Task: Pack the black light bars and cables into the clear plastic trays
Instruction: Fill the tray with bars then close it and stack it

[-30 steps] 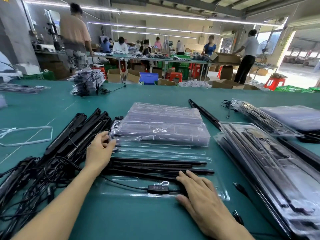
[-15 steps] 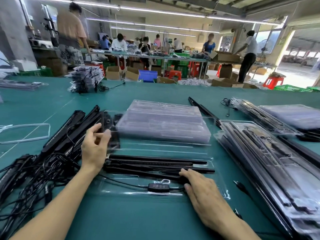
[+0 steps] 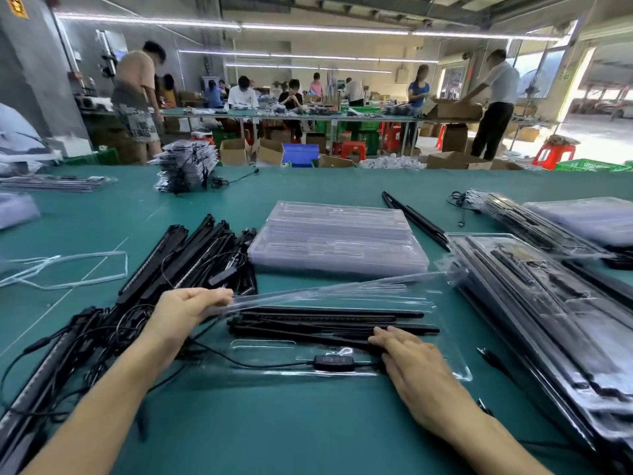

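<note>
Clear plastic trays (image 3: 548, 320), already filled, lie overlapping on the green table (image 3: 274, 426), to the right of the right hand (image 3: 418, 368). Left of the left hand (image 3: 191, 310) sprawls a pile of loose black light bars (image 3: 178, 265) tangled with cables (image 3: 85, 341). Beyond both hands sits a stack of empty trays (image 3: 339, 241). Between the hands lies an open tray (image 3: 457, 370) holding several light bars (image 3: 325, 318) side by side. Over them slants a top tray (image 3: 342, 291), its left edge pinched between the left hand's thumb and fingers. The right hand lies flat, fingers straight and together, resting on the bars' right ends. Just left of its fingertips, an inline controller (image 3: 329, 359) on a thin cable (image 3: 246, 363) rests in the open tray's near pocket.
</note>
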Demonstrator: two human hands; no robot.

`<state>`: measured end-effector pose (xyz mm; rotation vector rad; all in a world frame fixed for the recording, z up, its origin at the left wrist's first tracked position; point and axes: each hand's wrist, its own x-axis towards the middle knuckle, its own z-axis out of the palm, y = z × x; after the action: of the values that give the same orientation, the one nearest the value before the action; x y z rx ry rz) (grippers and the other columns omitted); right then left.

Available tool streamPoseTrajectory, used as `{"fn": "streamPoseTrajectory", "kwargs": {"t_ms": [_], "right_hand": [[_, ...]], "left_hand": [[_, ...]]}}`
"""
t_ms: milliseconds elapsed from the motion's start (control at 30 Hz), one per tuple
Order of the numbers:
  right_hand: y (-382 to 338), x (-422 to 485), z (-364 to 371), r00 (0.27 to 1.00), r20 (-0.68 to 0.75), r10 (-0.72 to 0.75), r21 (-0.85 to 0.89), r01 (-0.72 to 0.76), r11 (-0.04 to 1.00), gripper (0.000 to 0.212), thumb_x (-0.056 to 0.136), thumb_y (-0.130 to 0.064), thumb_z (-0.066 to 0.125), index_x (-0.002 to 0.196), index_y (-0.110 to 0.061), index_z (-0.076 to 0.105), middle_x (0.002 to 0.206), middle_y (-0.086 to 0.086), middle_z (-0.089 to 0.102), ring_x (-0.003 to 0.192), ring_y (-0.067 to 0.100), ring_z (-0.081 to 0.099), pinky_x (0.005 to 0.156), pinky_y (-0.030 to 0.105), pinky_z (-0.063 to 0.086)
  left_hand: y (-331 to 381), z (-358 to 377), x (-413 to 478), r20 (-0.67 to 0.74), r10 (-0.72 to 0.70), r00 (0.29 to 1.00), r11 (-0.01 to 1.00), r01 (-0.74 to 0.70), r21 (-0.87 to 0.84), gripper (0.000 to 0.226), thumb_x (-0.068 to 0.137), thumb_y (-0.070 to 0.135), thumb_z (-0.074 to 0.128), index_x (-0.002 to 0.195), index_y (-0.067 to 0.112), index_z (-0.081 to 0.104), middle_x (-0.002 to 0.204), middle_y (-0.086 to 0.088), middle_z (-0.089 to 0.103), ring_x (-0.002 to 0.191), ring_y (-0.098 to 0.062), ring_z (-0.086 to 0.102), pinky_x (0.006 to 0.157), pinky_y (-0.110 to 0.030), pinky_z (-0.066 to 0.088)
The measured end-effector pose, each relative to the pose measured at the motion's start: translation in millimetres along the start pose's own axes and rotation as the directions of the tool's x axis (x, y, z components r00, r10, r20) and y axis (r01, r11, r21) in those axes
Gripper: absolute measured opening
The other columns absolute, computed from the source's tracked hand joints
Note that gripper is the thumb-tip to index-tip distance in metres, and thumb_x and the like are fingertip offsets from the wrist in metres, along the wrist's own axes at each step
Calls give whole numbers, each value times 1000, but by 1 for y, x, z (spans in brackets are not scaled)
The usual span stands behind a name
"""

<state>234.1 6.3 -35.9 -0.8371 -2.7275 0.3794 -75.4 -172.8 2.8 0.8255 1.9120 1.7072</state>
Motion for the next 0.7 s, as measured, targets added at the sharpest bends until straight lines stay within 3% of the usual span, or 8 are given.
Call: {"fn": "streamPoseTrajectory", "kwargs": {"t_ms": [100,167,267,367,500,633,700], "right_hand": [[0,0,0,1000,-2,-2,-5,2,1000,40,105,-28,33,143,-36,41,153,-20,33,145,1,20,118,23,16],[0,0,0,1000,-22,-15,-4,15,1000,39,104,-26,36,141,-34,44,149,-16,41,141,4,29,116,23,21],[-1,-1,0,999,-31,-13,11,14,1000,41,104,-26,36,144,-34,44,151,-16,39,143,5,26,116,20,15],[1,0,1,1000,-27,-5,26,5,1000,42,105,-26,35,146,-33,42,154,-17,33,145,4,22,119,20,13],[0,1,0,1000,-12,-20,2,20,1000,45,106,-28,31,150,-29,35,156,-18,26,146,0,16,118,15,6],[0,-11,-6,997,-15,-73,8,73,997,49,105,-38,30,153,-32,25,151,-29,6,144,-9,-4,104,1,-14],[-2,-27,-11,993,-58,-98,-34,96,995,48,103,-40,37,150,-30,35,155,-24,15,145,-8,0,106,1,-11]], "left_hand": [[1,-6,-15,34,-28,999,969,19,246,5,81,10,79,80,15,80,89,10,77,88,-5,72,75,-12,48],[-6,-1,-27,-3,-15,1000,939,15,345,14,85,7,76,88,21,78,89,9,77,89,-12,71,78,-20,52],[-15,12,-41,-137,194,971,845,-95,526,20,90,8,67,92,26,76,95,14,71,84,-9,65,81,-28,47],[-26,21,-51,-162,324,932,734,-140,664,21,91,7,65,98,23,76,89,10,69,77,-18,57,73,-32,44],[-32,22,-57,-174,350,921,760,-170,628,23,89,0,65,99,19,72,93,5,63,77,-9,57,74,-29,43],[-32,17,-57,-245,291,925,843,-127,524,22,88,-1,67,101,16,69,99,-4,65,85,-7,61,78,-24,45],[-34,17,-57,-253,287,924,841,-116,528,20,87,0,69,101,15,70,96,-3,68,84,-8,62,76,-23,45]]}}
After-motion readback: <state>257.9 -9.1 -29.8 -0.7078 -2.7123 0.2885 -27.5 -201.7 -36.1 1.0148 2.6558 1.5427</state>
